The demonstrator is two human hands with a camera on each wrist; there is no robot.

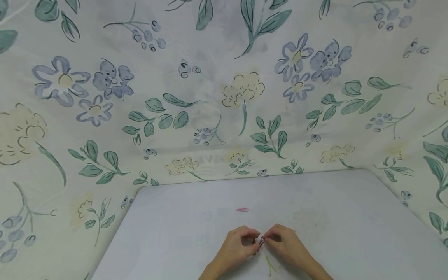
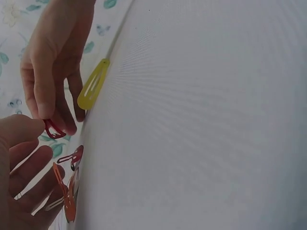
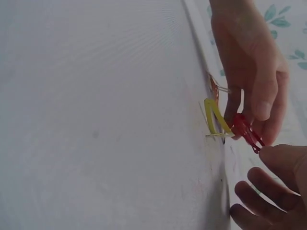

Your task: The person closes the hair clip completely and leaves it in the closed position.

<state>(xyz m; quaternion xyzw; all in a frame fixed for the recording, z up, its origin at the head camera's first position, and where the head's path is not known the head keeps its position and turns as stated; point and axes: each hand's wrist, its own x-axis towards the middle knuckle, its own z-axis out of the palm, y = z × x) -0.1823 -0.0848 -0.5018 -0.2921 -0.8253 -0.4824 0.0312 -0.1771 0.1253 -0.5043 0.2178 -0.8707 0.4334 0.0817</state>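
Note:
A red snap hair clip (image 1: 261, 243) is held between both hands, just over the table's near part. My left hand (image 1: 235, 245) pinches one end of it with thumb and fingers. The right hand (image 1: 287, 244) pinches the other end, its fingertips close to the left ones. In the right wrist view the red clip (image 3: 247, 132) looks spread apart. A yellow hair clip (image 1: 269, 266) lies just below the hands. Seen from the left wrist, an orange clip (image 2: 70, 197) and a second red clip (image 2: 76, 156) lie by the left fingers.
A pink hair clip (image 1: 242, 209) lies farther back on the white table (image 1: 182, 217). Floral cloth (image 1: 210, 116) rises behind the table's far edge and along its sides.

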